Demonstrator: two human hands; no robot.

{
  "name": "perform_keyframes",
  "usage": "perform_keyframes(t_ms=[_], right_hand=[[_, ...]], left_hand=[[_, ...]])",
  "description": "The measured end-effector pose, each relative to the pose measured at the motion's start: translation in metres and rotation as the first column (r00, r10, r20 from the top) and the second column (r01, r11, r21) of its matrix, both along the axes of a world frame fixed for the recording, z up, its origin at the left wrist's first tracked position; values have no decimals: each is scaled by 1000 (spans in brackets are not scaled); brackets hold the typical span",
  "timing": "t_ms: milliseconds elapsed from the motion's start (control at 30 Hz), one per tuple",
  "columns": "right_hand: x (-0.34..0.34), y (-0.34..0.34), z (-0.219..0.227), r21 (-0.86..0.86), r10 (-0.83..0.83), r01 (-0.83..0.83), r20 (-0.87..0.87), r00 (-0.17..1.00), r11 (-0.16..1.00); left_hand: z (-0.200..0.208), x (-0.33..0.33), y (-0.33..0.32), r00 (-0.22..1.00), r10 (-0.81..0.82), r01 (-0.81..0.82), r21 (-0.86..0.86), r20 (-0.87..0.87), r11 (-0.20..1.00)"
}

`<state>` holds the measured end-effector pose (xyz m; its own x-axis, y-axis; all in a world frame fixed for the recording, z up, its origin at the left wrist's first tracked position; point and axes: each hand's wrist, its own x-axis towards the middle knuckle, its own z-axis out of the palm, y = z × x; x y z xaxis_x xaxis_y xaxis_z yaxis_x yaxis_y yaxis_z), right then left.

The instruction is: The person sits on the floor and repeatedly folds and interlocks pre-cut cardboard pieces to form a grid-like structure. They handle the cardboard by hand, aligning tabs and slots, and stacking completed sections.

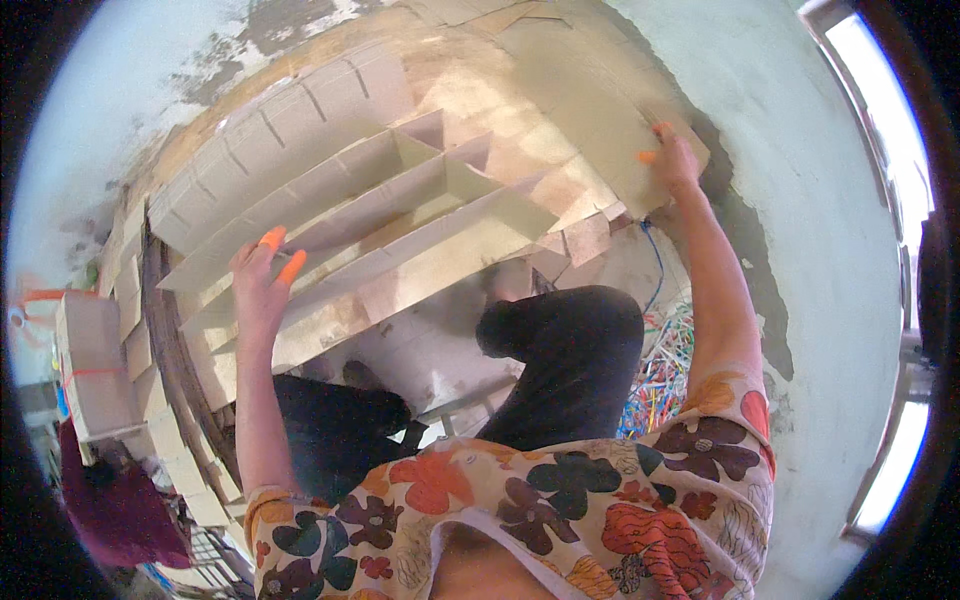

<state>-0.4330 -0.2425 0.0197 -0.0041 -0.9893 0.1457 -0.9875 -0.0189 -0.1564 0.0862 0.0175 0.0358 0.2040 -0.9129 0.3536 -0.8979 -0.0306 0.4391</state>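
Rows of slotted cardboard divider strips (370,205) stand on edge on the work surface in front of me, some joined by short cross strips (468,180). My left hand (262,280) is at the left part of a standing strip, its orange-covered thumb and forefinger on either side of the upper edge. At the far right my right hand (676,165) reaches to a pile of flat cardboard sheets (590,95). Its orange-tipped thumb and forefinger are spread apart over the right end of the pile. The remaining fingers of both hands are partly hidden.
Slotted strips (290,125) lean in a row at the back left. A tied cardboard bundle (95,365) is at the left, near a person in a dark red top (115,500). Colourful strap scraps (660,375) and a blue cord (656,265) are right of my knees.
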Motion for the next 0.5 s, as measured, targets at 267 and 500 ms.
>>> perform_keyframes(t_ms=[267, 500], right_hand=[[20, 20, 50, -147, 123, -13, 777, 618, 989], [118, 108, 108, 106, 35, -215, 824, 565, 971]], left_hand=[[19, -5, 21, 995, -33, 37, -42, 95, 998], [3, -39, 21, 975, -221, 219, 61, 24, 974]])
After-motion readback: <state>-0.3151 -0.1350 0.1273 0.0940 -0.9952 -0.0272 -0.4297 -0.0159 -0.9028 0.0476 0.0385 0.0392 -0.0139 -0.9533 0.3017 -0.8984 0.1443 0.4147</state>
